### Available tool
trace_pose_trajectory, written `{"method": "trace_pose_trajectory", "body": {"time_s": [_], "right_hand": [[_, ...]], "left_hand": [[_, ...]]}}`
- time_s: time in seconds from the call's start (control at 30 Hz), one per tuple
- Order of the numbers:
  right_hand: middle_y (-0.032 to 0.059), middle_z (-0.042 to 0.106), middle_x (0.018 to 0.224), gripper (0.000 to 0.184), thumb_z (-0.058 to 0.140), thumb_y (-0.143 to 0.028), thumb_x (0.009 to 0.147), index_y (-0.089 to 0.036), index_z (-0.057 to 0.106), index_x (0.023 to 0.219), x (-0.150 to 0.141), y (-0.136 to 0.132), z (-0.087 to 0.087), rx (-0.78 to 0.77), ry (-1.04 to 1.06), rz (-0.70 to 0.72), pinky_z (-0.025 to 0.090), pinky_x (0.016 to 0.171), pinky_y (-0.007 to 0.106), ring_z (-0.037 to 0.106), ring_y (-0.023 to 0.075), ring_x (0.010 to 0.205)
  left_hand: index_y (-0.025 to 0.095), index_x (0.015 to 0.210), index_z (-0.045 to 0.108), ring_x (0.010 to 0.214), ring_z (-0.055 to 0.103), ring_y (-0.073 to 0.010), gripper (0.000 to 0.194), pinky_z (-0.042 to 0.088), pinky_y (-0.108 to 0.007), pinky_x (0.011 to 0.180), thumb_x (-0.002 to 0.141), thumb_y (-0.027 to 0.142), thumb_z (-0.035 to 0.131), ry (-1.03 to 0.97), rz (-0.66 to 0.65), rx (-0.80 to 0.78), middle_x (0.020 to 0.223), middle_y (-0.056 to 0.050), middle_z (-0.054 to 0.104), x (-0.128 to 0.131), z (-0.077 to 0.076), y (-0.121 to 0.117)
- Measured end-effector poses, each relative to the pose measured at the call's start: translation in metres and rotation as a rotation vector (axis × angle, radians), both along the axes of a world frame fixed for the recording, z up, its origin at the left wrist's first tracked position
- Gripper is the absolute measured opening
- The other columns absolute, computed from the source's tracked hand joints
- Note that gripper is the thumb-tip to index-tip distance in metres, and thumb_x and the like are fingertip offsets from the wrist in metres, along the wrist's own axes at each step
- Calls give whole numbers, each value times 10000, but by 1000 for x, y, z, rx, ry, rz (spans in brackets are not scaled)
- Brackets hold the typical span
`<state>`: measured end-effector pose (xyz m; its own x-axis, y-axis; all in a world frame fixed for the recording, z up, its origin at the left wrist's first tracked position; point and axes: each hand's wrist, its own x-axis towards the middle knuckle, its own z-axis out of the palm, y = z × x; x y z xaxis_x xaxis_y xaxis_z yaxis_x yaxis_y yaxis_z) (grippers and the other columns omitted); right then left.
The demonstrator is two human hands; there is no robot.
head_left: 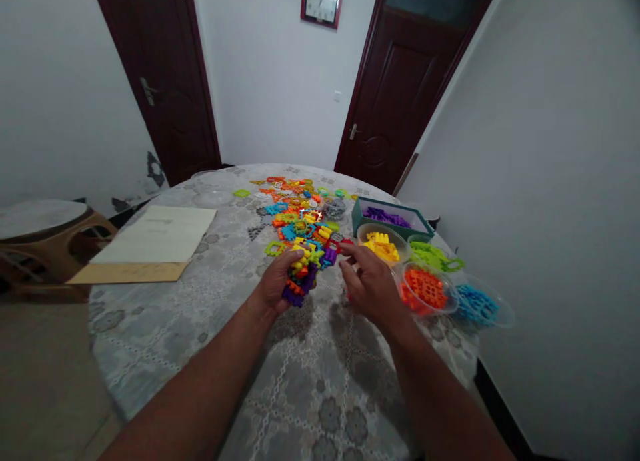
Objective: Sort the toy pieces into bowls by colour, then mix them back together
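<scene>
Room nearside, tubs (454, 301) at right

Glossy plastic bowl (430, 289) on matt patterned tablecloth (280, 387).

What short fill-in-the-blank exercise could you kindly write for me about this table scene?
1. The person's ____ hand grips a bunch of toy pieces in mixed colours.
2. The long box holds ____ pieces.
3. The bowl farthest to the right holds ____ pieces.
4. Beyond the table, ____ dark red doors can be seen.

Missing words: left; purple; blue; two.
</scene>
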<state>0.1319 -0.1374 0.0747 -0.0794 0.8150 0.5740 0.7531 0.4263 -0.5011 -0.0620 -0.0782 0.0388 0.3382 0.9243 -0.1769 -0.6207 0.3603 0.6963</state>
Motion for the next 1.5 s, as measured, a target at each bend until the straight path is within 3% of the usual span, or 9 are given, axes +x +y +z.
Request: {"method": "trace_pose_trajectory", "body": {"time_s": [0.1,0.27,0.6,0.8,0.93,1.1,1.2,1.37,1.5], "right_hand": [[118,731,1214,333,568,-213,1007,-204,672,1323,-10,9,-6,-21,-39,89,553,973,405,690,229,1030],[94,744,1080,235,566,-194,1020,-206,720,1197,-15,15,-23,-38,-61,147,556,923,371,693,227,1000],[99,753,1041,199,543,-249,1045,-176,713,1120,-5,14,-30,87,-23,-19,548,898,363,694,223,943],[52,749,924,168,598,-283,1002,-198,739,1038,9,10,-30,88,63,-141,521,790,309,677,191,805],[49,769,942,180,599,-291,979,-205,752,1016,19,13,-28,83,110,-194,520,827,311,692,193,832],[63,788,974,238,578,-327,953,-200,762,1034,65,19,-16,50,223,-371,525,829,325,717,218,875],[83,799,988,275,578,-344,943,-189,772,1061,111,22,-8,56,195,-629,521,834,334,719,232,864],[154,794,1102,344,529,-320,995,-181,773,1194,173,28,1,-65,-64,-1060,498,875,354,727,277,971],[161,789,1135,368,553,-292,992,-188,761,1278,194,32,0,-177,-176,-1055,500,887,345,729,275,1009]], "left_hand": [[178,986,701,543,670,-172,259,605,-309,491,776,303,788,40,-53,-5,747,-49,721,2,-5,0],[174,1016,713,589,693,-200,274,586,-315,474,780,306,760,46,-152,-11,764,-58,721,-1,-15,6],[171,1077,717,645,745,-227,312,576,-302,462,793,299,738,11,-150,-167,855,-90,769,-4,-22,14],[151,1075,694,662,735,-220,272,581,-309,479,825,256,709,19,-94,-127,842,-83,750,-6,-24,18],[139,1071,676,642,725,-224,265,575,-306,471,824,235,691,34,-50,-110,797,-85,739,-6,-22,22],[145,1033,673,622,725,-223,243,567,-298,452,799,208,698,52,15,-123,781,-71,739,-5,-21,24],[151,1042,680,631,732,-229,260,574,-308,453,791,208,718,74,25,-110,778,-60,738,-6,-24,25],[149,1030,685,613,729,-228,253,578,-315,451,788,215,720,95,36,-98,771,-59,738,-5,-25,26],[144,1032,689,611,728,-229,243,583,-319,457,803,220,710,102,31,-105,760,-66,738,-5,-21,24]]}}
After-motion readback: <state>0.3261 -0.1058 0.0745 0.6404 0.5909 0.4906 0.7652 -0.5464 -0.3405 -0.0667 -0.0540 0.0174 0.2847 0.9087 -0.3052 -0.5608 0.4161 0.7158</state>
